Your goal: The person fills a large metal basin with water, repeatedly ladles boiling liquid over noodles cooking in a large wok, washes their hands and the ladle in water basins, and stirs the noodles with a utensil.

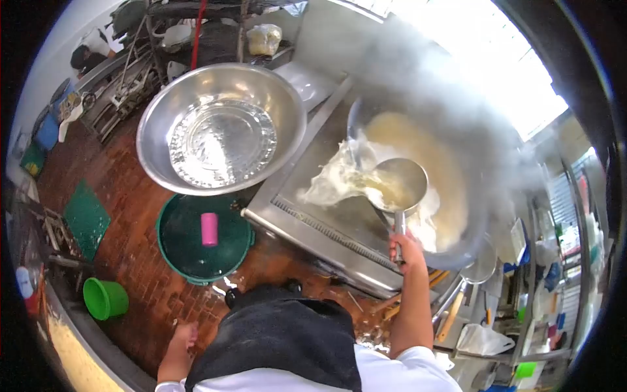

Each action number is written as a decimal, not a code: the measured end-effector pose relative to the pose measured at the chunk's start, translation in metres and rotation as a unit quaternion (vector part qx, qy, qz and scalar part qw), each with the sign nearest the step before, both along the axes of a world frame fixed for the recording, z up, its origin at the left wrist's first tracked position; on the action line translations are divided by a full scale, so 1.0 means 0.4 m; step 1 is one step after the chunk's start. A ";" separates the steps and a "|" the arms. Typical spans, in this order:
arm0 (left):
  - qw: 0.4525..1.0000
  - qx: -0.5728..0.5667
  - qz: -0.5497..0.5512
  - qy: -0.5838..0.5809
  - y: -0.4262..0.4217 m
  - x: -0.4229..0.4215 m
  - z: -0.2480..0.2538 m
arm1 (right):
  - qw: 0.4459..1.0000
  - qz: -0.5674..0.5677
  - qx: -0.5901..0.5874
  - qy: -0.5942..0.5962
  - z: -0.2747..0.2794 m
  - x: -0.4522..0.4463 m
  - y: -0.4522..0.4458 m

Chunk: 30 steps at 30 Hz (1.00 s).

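Beyond the gripping right hand (406, 251) extends a ladle (403, 188).

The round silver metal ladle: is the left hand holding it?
No, the right hand grips the ladle; the left hand hangs apart.

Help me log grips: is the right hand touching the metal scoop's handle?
Touching: the head view plainly shows the right hand closed around the scoop's handle.

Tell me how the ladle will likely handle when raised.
The ladle will probably feel front-heavy: liquid shows inside it, while the right hand grips only the handle. It may slosh if tilted, being open on top. Its shiny metal look suggests a stiff body.
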<state>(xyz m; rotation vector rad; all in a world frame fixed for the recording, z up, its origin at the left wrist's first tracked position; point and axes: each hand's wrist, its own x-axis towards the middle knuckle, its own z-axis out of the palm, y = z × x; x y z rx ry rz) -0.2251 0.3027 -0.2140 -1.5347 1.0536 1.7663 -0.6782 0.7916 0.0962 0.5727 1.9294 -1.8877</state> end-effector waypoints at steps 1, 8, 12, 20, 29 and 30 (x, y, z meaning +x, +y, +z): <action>0.997 -0.073 -0.012 -0.010 0.025 -0.065 0.071 | 1.000 0.010 0.024 0.011 0.010 0.004 -0.020; 0.977 -0.149 -0.045 0.145 0.024 -0.300 0.145 | 0.992 0.025 0.098 0.074 -0.020 0.002 -0.087; 0.980 -0.129 -0.052 0.142 0.007 -0.282 0.121 | 0.976 0.009 0.159 0.151 -0.078 0.014 -0.116; 0.992 -0.092 -0.063 -0.061 -0.017 -0.080 0.012 | 0.916 0.043 0.360 0.171 -0.036 0.051 -0.192; 0.996 -0.087 -0.001 0.032 -0.006 -0.096 -0.046 | 0.765 0.131 0.572 0.264 -0.037 0.022 -0.156; 0.994 -0.103 -0.023 0.041 -0.005 -0.113 -0.038 | 0.767 0.134 0.569 0.265 -0.013 0.020 -0.160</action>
